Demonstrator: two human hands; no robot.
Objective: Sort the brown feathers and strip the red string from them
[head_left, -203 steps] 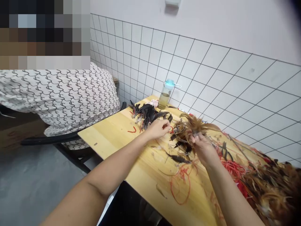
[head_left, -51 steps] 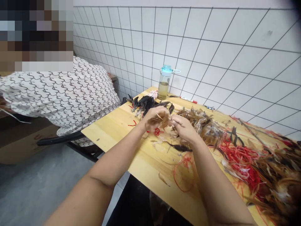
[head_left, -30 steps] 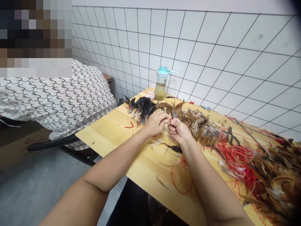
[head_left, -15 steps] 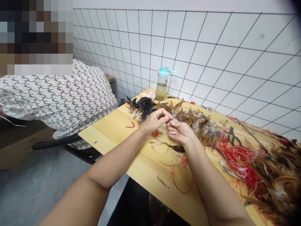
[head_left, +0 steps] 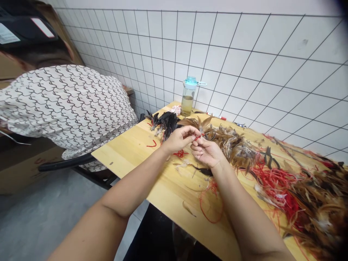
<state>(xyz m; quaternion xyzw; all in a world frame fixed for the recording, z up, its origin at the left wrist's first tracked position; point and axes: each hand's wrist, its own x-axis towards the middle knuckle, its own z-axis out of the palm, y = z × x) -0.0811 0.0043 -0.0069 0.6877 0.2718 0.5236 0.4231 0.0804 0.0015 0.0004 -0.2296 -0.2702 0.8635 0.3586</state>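
Observation:
My left hand point(head_left: 181, 137) and my right hand point(head_left: 206, 152) meet above the wooden table point(head_left: 130, 152). The left fingers pinch a thin red string point(head_left: 198, 137) tied to a small bunch of brown feathers point(head_left: 202, 125). My right hand is palm up with curled fingers, touching the same string and bunch. A pile of black feathers point(head_left: 165, 122) lies just behind my left hand. A loose heap of brown feathers point(head_left: 236, 145) spreads to the right of my hands.
A clear bottle with a teal lid point(head_left: 189, 97) stands by the tiled wall, a red marker point(head_left: 217, 116) beside it. Red strings point(head_left: 272, 183) tangle with more feathers at the right. Another person in a patterned shirt point(head_left: 67, 105) sits at the table's left end.
The feather bunch between my hands has been turned away from me. My right hand has turned palm up and dropped slightly. The camera view has shifted a little.

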